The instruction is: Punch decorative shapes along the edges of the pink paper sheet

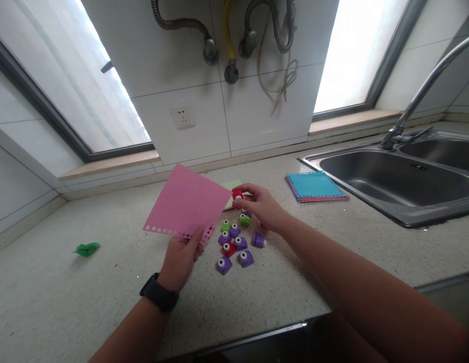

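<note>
Above the middle of the bench (204, 302), back from its front edge, the pink sheet (189, 201) was held up at a slant, punched shapes running along its lower edge. It looked thin and light, apt to bend or crease under a hard squeeze, so a flat hold near a corner seemed best. The left hand (183, 255) had its fingers closed on the bottom corner, thumb over the paper. At the sheet's right corner, the right hand (267, 207) pinched the red punch (238, 194) between thumb and fingers; it looked small, hard and smooth, best taken by its sides. Whether paper sat in its slot could not be told. Loose punches (241, 244) lay below, toward the front edge; a stack of sheets (315, 185) lay farther right, beside the sink (400, 176).
</note>
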Demonstrator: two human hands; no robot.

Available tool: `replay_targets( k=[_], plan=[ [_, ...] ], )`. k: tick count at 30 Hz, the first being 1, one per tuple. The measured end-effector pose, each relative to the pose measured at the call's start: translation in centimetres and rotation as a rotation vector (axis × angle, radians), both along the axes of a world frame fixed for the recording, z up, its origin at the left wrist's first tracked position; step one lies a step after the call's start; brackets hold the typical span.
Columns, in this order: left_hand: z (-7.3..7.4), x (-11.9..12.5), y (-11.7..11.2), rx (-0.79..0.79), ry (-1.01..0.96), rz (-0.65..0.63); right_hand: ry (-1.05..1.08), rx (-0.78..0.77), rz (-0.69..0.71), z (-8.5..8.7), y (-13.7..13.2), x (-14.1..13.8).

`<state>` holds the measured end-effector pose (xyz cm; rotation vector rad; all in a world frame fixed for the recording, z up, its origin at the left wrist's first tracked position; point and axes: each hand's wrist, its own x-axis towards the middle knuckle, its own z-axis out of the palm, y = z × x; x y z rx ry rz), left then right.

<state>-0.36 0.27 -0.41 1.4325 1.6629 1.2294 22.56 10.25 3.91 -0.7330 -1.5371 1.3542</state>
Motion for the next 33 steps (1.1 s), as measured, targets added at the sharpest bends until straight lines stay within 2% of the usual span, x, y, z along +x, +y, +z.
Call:
replay_targets(
  k=[9, 22, 33],
  plan=[
    [0.07, 0.04, 0.02, -0.019, -0.005, 0.027, 0.018, -0.011, 0.006, 0.42, -0.31, 0.02],
    [-0.17, -0.10, 0.09, -0.002, -0.021, 0.027, 0.035, -0.016, 0.024, -0.08, -0.05, -0.01],
    [0.28, 0.38, 0.01, -0.009, -0.060, 0.059, 0.047, -0.017, 0.037, -0.03, -0.17, 0.03]
  ],
)
